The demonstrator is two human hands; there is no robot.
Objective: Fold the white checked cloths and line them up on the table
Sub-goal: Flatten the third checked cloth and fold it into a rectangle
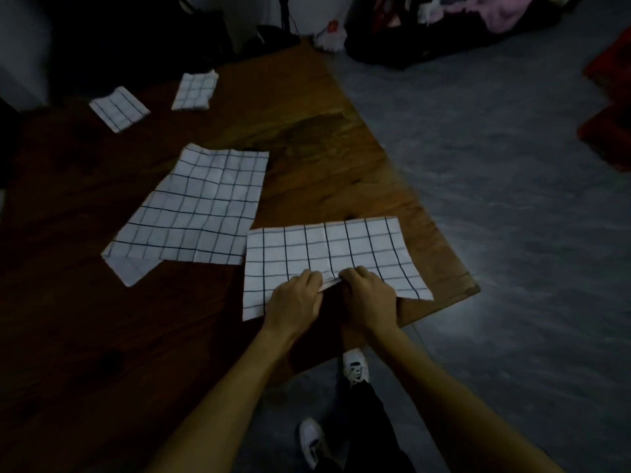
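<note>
- The left hand and right hand sit side by side, both pinching the near edge of a white black-gridded cloth at its middle.
- That cloth lies by the near right corner of the brown wooden table, close to the right edge.
- A second, unfolded checked cloth lies just left, one corner turned over.
- Two small folded checked cloths rest far left, apart; bare wood stretches between.
</note>
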